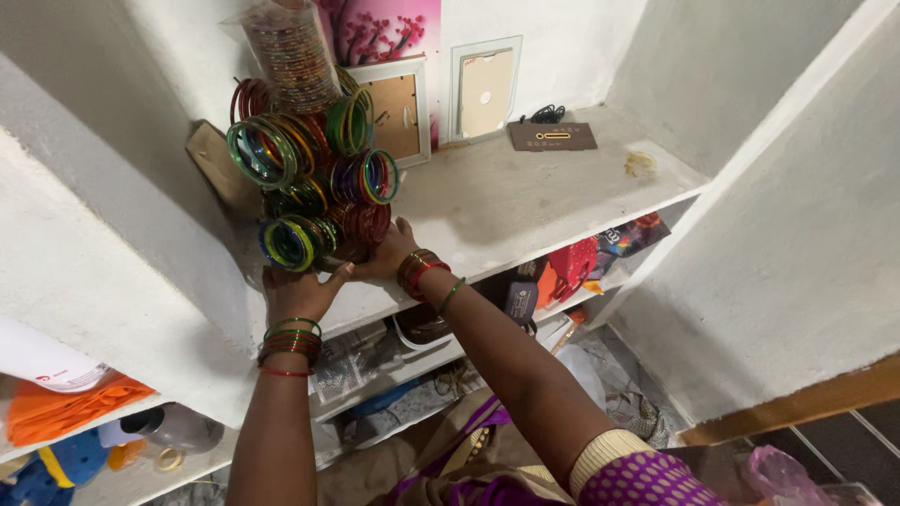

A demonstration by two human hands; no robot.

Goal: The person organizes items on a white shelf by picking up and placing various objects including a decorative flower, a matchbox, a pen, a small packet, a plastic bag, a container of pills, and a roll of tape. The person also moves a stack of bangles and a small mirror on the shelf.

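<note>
A stand loaded with many stacks of coloured bangles (314, 169) rests at the left end of a white shelf (525, 201). A clear packet of bangles (292, 52) tops it. My left hand (298, 290) cups the stand's base from below at the shelf edge. My right hand (386, 253) presses against the base from the right. Both wrists wear bangles.
Two picture frames (398, 108) lean on the back wall, beside a brown card (553, 137) and a black cord. Lower shelves hold boxes, red items (572, 267) and papers. An orange cloth (66, 408) and a bottle sit at lower left.
</note>
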